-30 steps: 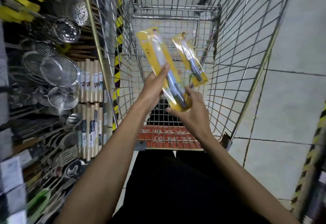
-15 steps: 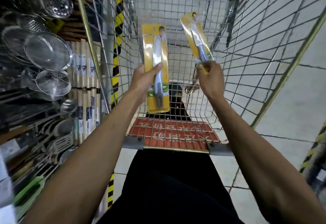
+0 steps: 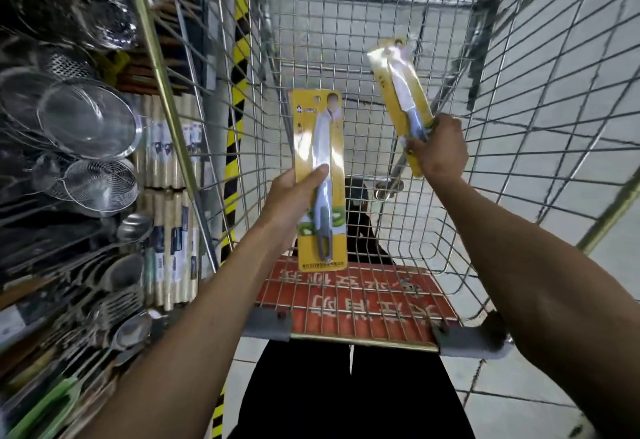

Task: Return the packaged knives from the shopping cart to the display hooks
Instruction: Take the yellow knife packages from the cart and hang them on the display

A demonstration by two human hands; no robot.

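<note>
Separated over the last second, head view: both packs, bunched between the hands before, are now held one per hand. Left grip (image 3: 294, 196) pinches the upright knife pack (image 3: 318, 120), thumb across its front. Right grip (image 3: 440, 148) is curled round the lower end of the tilted knife pack (image 3: 398, 85). Both packs are up inside the shopping cart (image 3: 519, 127), off its floor. Utensil rack (image 3: 86, 120) stands at left. Judged: both picked up, hanging still to do.

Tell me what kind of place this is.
Most likely a shop's kitchenware aisle: a wire shopping cart, metal strainers displayed beside it, and yellow-carded packaged knives, one in the left hand, one in the right hand.
</note>
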